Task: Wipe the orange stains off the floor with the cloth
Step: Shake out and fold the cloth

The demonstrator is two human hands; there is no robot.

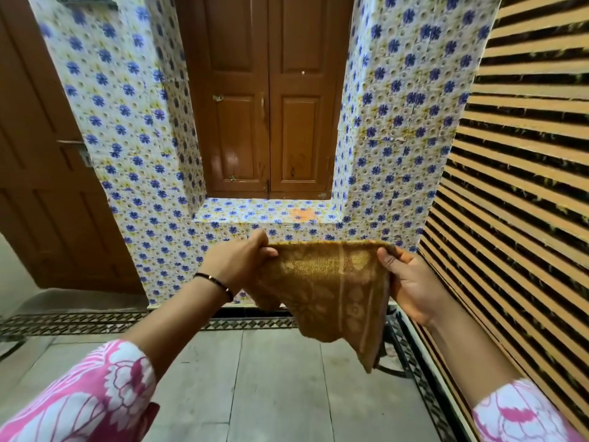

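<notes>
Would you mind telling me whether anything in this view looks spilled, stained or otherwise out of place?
Yes: an orange stain sits on the flower-tiled ledge below the wooden shutters, blotting out the blue pattern. The left hand and right hand hold the cloth stretched in the air, not touching it.

Brown wooden shutters (269, 100) in blue-flowered tiled wall (127, 122); striped slatted panel (516, 161) right.

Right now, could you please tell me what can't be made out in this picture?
- Head view: the floor behind the cloth is hidden, so stains there cannot be checked.
- The orange stain on the ledge is small and blurred; its edges are unclear.
- The left hand and right hand have fingertips tucked behind the cloth.
- The left door is cut off by the frame edge.
</notes>
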